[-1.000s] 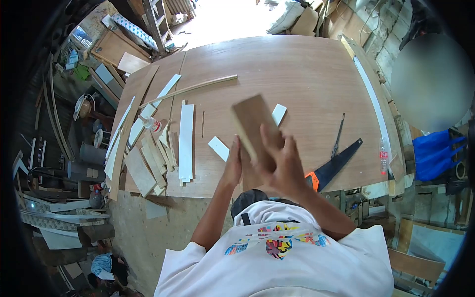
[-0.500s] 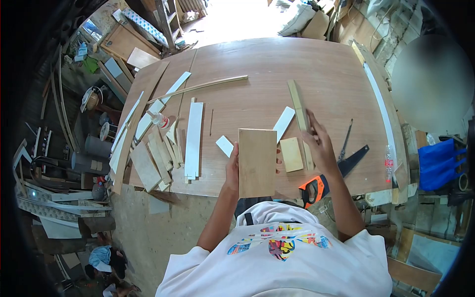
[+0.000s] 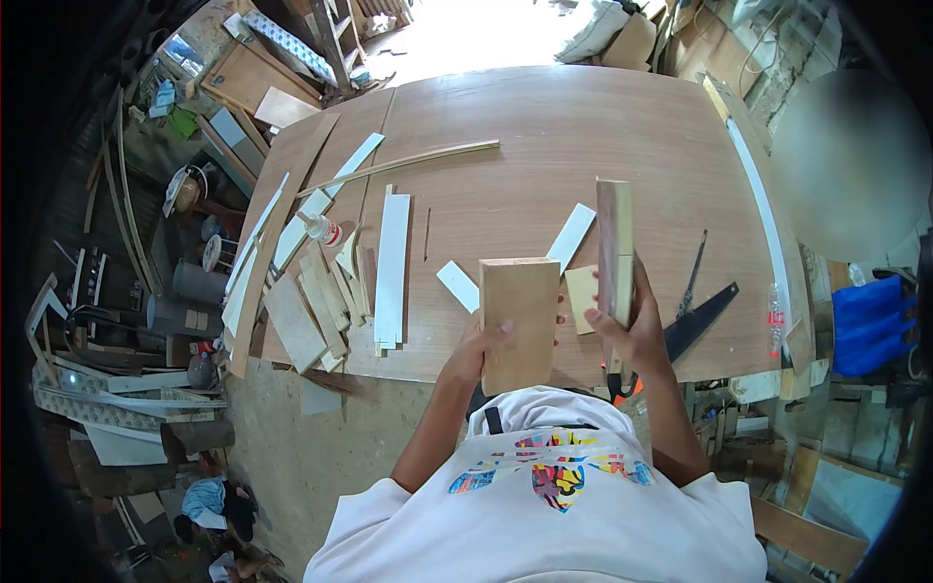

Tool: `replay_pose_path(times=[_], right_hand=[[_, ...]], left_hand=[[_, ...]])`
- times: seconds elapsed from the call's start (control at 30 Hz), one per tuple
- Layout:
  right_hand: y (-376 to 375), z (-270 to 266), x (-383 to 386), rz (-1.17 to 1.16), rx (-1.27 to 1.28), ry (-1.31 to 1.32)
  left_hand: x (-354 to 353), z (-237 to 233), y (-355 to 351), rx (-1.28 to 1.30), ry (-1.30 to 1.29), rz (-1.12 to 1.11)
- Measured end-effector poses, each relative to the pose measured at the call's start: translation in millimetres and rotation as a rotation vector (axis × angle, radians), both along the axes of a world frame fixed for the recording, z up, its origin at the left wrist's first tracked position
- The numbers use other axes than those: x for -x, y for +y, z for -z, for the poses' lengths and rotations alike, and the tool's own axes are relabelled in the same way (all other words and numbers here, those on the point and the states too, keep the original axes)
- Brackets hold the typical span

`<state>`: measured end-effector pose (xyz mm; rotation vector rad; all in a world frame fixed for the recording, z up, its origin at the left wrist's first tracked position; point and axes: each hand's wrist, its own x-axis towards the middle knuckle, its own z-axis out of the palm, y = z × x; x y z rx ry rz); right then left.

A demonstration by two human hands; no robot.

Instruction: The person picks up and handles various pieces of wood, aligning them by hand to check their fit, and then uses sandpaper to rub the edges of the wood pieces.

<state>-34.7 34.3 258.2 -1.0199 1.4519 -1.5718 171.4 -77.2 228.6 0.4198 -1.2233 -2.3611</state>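
My left hand (image 3: 478, 342) is wrapped round a flat rectangular wooden panel (image 3: 518, 335), thumb on its face and fingertips showing at its right edge. Beside it, my right hand (image 3: 638, 325) grips a long narrow wooden piece (image 3: 615, 238) with a brown face and a paler side, held upright above the table. Partly behind that piece lies a small pale wooden block (image 3: 581, 296). A handsaw (image 3: 702, 321) rests right of my right hand, its orange handle mostly hidden. White strips (image 3: 571, 236) lie just beyond the panel.
The brown table (image 3: 544, 117) carries several wood offcuts (image 3: 316, 291) at the left, a clear bottle (image 3: 323, 229) and a long white board (image 3: 392, 262). A dark slim tool (image 3: 694, 272) and another bottle (image 3: 776, 321) lie at the right. A person (image 3: 216, 505) is low at the left.
My right hand has picked up the long wooden piece from the table and brought it nearer, beside the panel. My left thumb has come onto the panel's face.
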Motion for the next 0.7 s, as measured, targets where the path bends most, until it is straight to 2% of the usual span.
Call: replay_pose_path(times=[0.03, 0.07, 0.17, 0.23, 0.43, 0.63, 0.7], right_hand=[[-5, -7, -3, 0.012, 0.013, 0.122], [-10, -12, -8, 0.021, 0.008, 0.12], [-33, -31, -20, 0.086, 0.185, 0.537], [-46, -43, -29, 0.074, 0.196, 0.54], [-76, -61, -51, 0.06, 0.238, 0.572], [-87, -54, -49, 0.047, 0.184, 0.64], [-87, -51, -45, 0.08, 0.068, 0.753]], left_hand=[[-3, -2, -3, -0.003, -0.001, 0.009], [-6, -6, -4, 0.03, -0.052, 0.053], [-12, -15, -4, 0.106, -0.153, 0.088], [-16, -17, -4, 0.156, -0.199, 0.074], [-30, -17, -16, 0.096, -0.266, 0.117], [-35, -20, -29, 0.01, -0.142, 0.217], [-35, -19, -33, -0.038, -0.083, 0.257]])
